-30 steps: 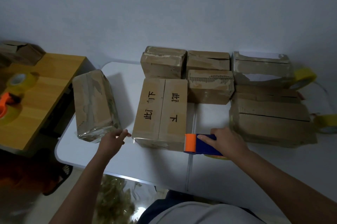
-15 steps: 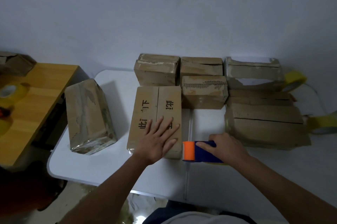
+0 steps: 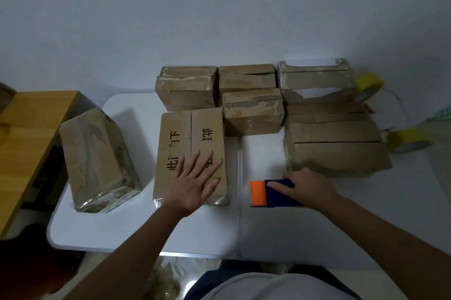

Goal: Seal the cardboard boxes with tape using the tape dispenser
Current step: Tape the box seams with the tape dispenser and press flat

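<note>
A cardboard box with black printed characters lies flat at the middle of the white table. My left hand presses flat on its near end, fingers spread. To its right, my right hand grips a blue tape dispenser with an orange front roller, which rests on the table a short gap from the box. A tape-wrapped box lies at an angle on the left.
Several more cardboard boxes stand in rows at the back and right of the table, the largest just behind my right hand. Two yellow tape rolls lie at the far right. A wooden table adjoins on the left.
My left hand left the wrapped box and came down flat on the printed box. The dispenser in my right hand drew slightly away to the right of that box.
</note>
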